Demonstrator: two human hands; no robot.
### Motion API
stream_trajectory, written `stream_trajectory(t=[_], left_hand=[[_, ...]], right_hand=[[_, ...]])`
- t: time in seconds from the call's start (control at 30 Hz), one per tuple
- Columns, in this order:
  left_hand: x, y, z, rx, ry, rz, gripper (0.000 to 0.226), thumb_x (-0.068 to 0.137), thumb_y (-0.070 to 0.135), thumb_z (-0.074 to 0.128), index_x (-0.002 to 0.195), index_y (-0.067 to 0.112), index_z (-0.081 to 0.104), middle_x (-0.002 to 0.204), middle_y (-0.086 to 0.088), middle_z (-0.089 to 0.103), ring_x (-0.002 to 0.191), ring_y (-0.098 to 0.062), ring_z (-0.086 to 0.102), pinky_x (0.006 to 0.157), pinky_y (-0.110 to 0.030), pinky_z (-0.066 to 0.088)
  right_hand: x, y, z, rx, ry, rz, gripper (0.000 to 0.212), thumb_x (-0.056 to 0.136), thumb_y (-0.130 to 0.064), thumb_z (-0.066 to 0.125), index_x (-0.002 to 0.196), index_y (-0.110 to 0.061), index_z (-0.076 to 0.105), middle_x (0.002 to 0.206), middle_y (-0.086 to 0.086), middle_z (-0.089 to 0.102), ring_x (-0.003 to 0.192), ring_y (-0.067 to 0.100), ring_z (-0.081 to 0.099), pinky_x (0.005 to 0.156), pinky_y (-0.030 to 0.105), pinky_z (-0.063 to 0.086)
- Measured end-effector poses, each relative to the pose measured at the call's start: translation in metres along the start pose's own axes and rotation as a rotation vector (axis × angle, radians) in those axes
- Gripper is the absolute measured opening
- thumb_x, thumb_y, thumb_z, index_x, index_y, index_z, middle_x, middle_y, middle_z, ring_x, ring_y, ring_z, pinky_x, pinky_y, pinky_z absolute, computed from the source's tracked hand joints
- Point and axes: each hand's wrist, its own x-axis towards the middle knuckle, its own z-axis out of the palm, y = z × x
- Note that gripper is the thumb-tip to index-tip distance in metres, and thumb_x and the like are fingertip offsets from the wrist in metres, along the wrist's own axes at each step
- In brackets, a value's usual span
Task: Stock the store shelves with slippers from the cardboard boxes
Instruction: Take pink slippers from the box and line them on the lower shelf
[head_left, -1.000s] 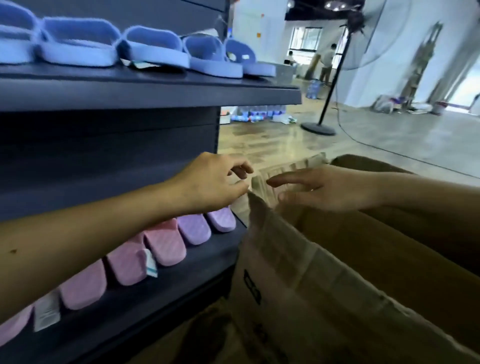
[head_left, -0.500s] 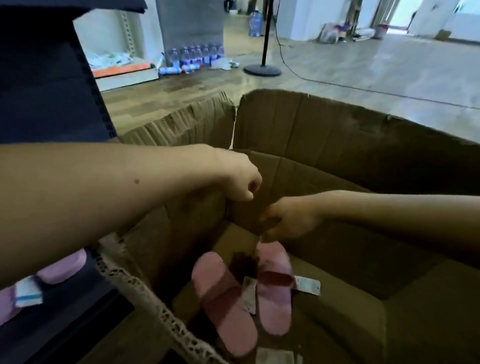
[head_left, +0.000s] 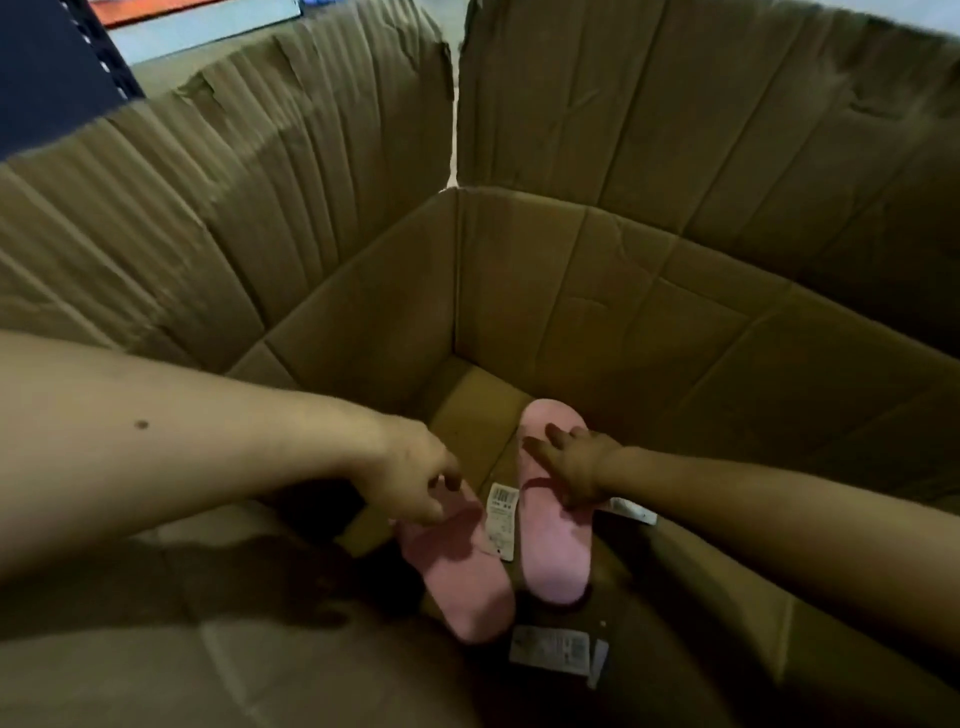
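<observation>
Head view. Cardboard box (head_left: 623, 312), deep, its near wall blurred and cut off by the frame; two pink slippers lie on its floor, near its far corner. Left slipper (head_left: 462, 566): far end hidden under the left hand (head_left: 410, 478), whose fingers curl down onto it; whether they grip cannot be told. Long axis slants from the box's far left to near right. Right slipper (head_left: 556, 551): the right hand (head_left: 576, 462) lies across its far half, fingers spread and fairly straight. Long axis runs from far wall to near wall. Barcode tag (head_left: 503, 514) lies between the two, print unreadable.
</observation>
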Motion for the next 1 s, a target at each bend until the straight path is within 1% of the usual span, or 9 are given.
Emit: stream_trajectory(t=[0.07, 0.17, 0.4, 0.5, 0.53, 0.63, 0.73, 0.83, 1.0], left_hand=[[0.001, 0.004, 0.005, 0.035, -0.098, -0.034, 0.051, 0.096, 0.035, 0.044, 0.144, 0.025, 0.031, 0.14, 0.0, 0.044, 0.123, -0.018, 0.045, 0.086, -0.023, 0.037], [0.003, 0.013, -0.008, 0.146, -0.235, -0.09, 0.05, 0.097, 0.033, 0.044, 0.144, 0.025, 0.03, 0.14, 0.002, 0.043, 0.124, -0.018, 0.043, 0.091, -0.026, 0.037], [0.085, 0.018, -0.038, 0.375, 0.027, -0.096, 0.053, 0.096, 0.039, 0.045, 0.141, 0.015, 0.033, 0.134, -0.009, 0.049, 0.103, -0.023, 0.053, 0.076, -0.028, 0.039], [0.114, 0.018, -0.005, 0.153, 0.067, -0.167, 0.07, 0.09, 0.047, 0.052, 0.145, 0.015, 0.022, 0.142, -0.013, 0.04, 0.121, -0.028, 0.048, 0.089, -0.032, 0.044], [0.117, 0.017, 0.01, 0.058, 0.065, -0.191, 0.08, 0.087, 0.05, 0.056, 0.147, 0.017, 0.014, 0.147, -0.014, 0.033, 0.13, -0.031, 0.041, 0.098, -0.034, 0.041], [0.114, 0.015, 0.05, -0.114, 0.028, -0.271, 0.102, 0.082, 0.055, 0.059, 0.148, 0.023, -0.013, 0.155, -0.019, 0.004, 0.141, -0.04, 0.014, 0.112, -0.045, 0.023], [0.116, 0.007, 0.081, -0.196, 0.005, -0.293, 0.106, 0.081, 0.052, 0.061, 0.145, 0.03, -0.021, 0.155, -0.016, -0.016, 0.142, -0.044, -0.002, 0.113, -0.054, 0.017], [0.122, 0.0, 0.098, -0.251, 0.088, -0.32, 0.103, 0.083, 0.044, 0.063, 0.145, 0.034, -0.018, 0.155, -0.014, -0.01, 0.141, -0.045, -0.002, 0.111, -0.057, 0.019], [0.121, -0.007, 0.102, -0.259, 0.213, -0.306, 0.102, 0.081, 0.04, 0.068, 0.148, 0.025, -0.007, 0.147, -0.022, 0.017, 0.133, -0.042, 0.029, 0.105, -0.049, 0.036]], right_hand=[[0.006, 0.002, 0.013, 0.006, -0.002, 0.021, 0.097, 0.086, -0.034, 0.062, 0.149, -0.025, -0.012, 0.157, 0.014, -0.007, 0.142, 0.039, 0.008, 0.116, 0.047, 0.016], [0.007, 0.0, 0.024, 0.038, 0.041, 0.019, 0.094, 0.086, -0.027, 0.061, 0.149, -0.023, -0.007, 0.155, 0.018, 0.006, 0.14, 0.039, 0.013, 0.114, 0.047, 0.018], [-0.006, 0.002, 0.041, 0.215, 0.198, 0.019, 0.067, 0.087, -0.02, 0.057, 0.144, -0.018, 0.023, 0.149, 0.015, 0.021, 0.134, 0.038, 0.025, 0.107, 0.041, 0.031], [-0.015, 0.012, 0.051, 0.202, 0.146, -0.002, 0.04, 0.09, -0.028, 0.054, 0.129, -0.021, 0.052, 0.158, 0.004, 0.002, 0.144, 0.032, 0.005, 0.107, 0.042, 0.031], [-0.018, 0.014, 0.054, 0.204, 0.118, -0.008, 0.038, 0.09, -0.029, 0.055, 0.127, -0.022, 0.054, 0.159, 0.002, -0.006, 0.145, 0.031, 0.0, 0.108, 0.045, 0.029], [-0.022, 0.015, 0.063, 0.237, 0.097, 0.044, 0.059, 0.091, -0.028, 0.054, 0.144, -0.02, 0.029, 0.157, 0.004, -0.017, 0.145, 0.032, -0.002, 0.108, 0.051, 0.027], [-0.018, 0.006, 0.068, 0.271, 0.102, 0.064, 0.076, 0.09, -0.026, 0.054, 0.149, -0.022, 0.008, 0.156, 0.008, -0.021, 0.144, 0.033, 0.0, 0.107, 0.049, 0.03], [-0.02, -0.004, 0.072, 0.359, 0.096, 0.09, 0.083, 0.09, -0.026, 0.056, 0.15, -0.019, 0.0, 0.153, 0.007, -0.029, 0.145, 0.033, 0.001, 0.111, 0.048, 0.027], [-0.028, -0.012, 0.066, 0.444, 0.209, 0.075, 0.077, 0.091, -0.015, 0.052, 0.149, -0.008, 0.002, 0.155, 0.005, -0.024, 0.14, 0.031, 0.026, 0.103, 0.039, 0.038]])
